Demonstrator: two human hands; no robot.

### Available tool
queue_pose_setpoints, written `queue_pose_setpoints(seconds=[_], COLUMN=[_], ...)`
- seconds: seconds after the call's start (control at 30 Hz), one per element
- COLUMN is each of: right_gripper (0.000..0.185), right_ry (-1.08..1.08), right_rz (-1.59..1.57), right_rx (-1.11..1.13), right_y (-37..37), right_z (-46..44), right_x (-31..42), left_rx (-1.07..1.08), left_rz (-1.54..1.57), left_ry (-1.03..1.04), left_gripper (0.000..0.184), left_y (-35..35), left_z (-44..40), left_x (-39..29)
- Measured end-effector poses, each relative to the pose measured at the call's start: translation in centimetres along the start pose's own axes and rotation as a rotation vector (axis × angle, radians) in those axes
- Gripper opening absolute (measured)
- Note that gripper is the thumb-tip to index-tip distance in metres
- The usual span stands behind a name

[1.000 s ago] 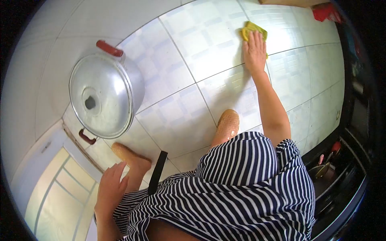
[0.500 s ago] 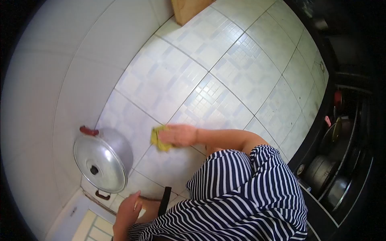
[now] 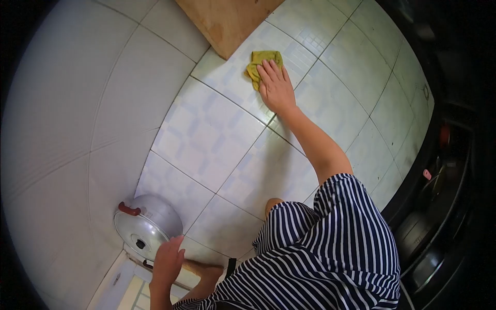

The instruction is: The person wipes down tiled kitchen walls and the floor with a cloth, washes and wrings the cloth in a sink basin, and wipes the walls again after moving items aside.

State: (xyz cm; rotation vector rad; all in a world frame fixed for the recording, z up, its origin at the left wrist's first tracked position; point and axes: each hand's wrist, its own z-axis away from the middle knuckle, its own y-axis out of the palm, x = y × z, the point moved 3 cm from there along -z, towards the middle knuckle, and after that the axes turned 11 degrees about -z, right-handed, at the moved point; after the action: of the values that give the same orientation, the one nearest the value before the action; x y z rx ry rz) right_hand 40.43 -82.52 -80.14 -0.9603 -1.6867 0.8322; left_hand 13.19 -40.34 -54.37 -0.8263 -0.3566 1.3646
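- My right grip (image 3: pixel 276 90) is open, the fingers flat upon the yellow-green cloth (image 3: pixel 266 56).
- Under this cloth is the tiled floor (image 3: pixel 212 132).
- Near it is a wooden piece (image 3: pixel 230 20).
- Well apart, my left grip (image 3: pixel 169 258), loosely open, is by the lidded pot (image 3: pixel 163 213).
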Motion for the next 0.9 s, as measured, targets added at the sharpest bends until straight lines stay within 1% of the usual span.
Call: queue_pose_setpoints(seconds=[0.07,0.13,0.17,0.2,0.27,0.3,0.33,0.4,0.43,0.47,0.53,0.57,0.6,0.67,0.7,0.73,0.8,0.87,0.9], right_gripper=[0.049,0.049,0.049,0.049,0.049,0.050,0.050,0.050,0.050,0.050,0.051,0.053,0.053,0.053,0.053,0.052,0.052,0.052,0.052], right_ry=[0.014,0.015,0.033,0.054,0.062,0.078,0.098,0.117,0.114,0.113,0.113,0.105,0.102,0.067,0.078,0.083,0.060,0.110,0.125], right_rz=[-0.017,-0.037,-0.027,-0.016,-0.007,-0.001,0.003,0.001,-0.006,-0.012,-0.036,-0.059,-0.055,-0.072,-0.079,-0.083,-0.073,-0.077,-0.071], right_rx=[0.022,0.016,0.059,0.100,0.100,0.117,0.135,0.154,0.148,0.143,0.148,0.153,0.145,0.159,0.198,0.217,0.315,0.520,0.479], right_y=[-0.2,-0.4,-0.4,-0.4,-0.3,-0.2,-0.4,-0.7,-0.6,-0.5,-0.9,-1.2,-1.3,-0.8,-0.4,-0.4,0.1,-0.8,-1.4], right_z=[0.0,-0.4,-0.5,-0.5,-0.6,-0.6,-0.7,-0.7,-0.7,-0.7,-0.7,-0.8,-0.5,-0.7,-0.7,-0.6,-0.7,-2.2,-3.8], right_x=[0.2,0.2,0.1,-0.1,-0.3,-0.3,-0.1,0.1,0.0,-0.1,0.1,0.1,0.0,-0.5,-0.9,-1.1,-2.0,-1.8,-1.6], left_rx=[-0.019,-0.006,-0.016,-0.024,-0.026,-0.041,-0.040,-0.023,-0.110,-0.110,-0.010,-0.113,-0.121,0.058,-0.043,-0.219,-0.441,-0.553,-0.608], left_rz=[-0.032,-0.020,-0.055,-0.061,-0.079,-0.108,-0.115,-0.052,-0.053,-0.056,0.051,0.134,0.135,0.217,0.098,-0.034,0.005,0.166,0.183], left_ry=[-0.013,-0.091,-0.140,-0.138,-0.262,-0.266,-0.270,-0.431,-0.474,-0.475,-0.537,-0.534,-0.530,-0.289,-0.215,-0.143,-0.044,0.018,-0.017], left_gripper=[0.042,0.041,0.042,0.042,0.044,0.046,0.046,0.044,0.035,0.035,0.045,0.036,0.036,0.057,0.059,0.052,0.039,0.027,0.023], left_y=[-3.2,-7.1,-8.5,-9.9,-12.4,-13.5,-14.5,-16.3,-17.2,-17.3,-16.5,-17.3,-18.0,-17.9,-17.6,-17.3,-17.7,-19.1,-20.2], left_z=[-0.4,-0.4,-0.1,0.3,1.7,2.4,3.3,5.4,6.1,7.4,11.0,10.9,10.7,10.2,9.1,7.7,4.5,0.1,-1.7], left_x=[-0.6,-1.7,-2.1,-2.4,-2.4,-2.4,-2.4,-2.3,-3.3,-3.2,-2.0,-4.2,-5.6,-7.5,-8.1,-8.8,-8.9,-8.5,-9.7])
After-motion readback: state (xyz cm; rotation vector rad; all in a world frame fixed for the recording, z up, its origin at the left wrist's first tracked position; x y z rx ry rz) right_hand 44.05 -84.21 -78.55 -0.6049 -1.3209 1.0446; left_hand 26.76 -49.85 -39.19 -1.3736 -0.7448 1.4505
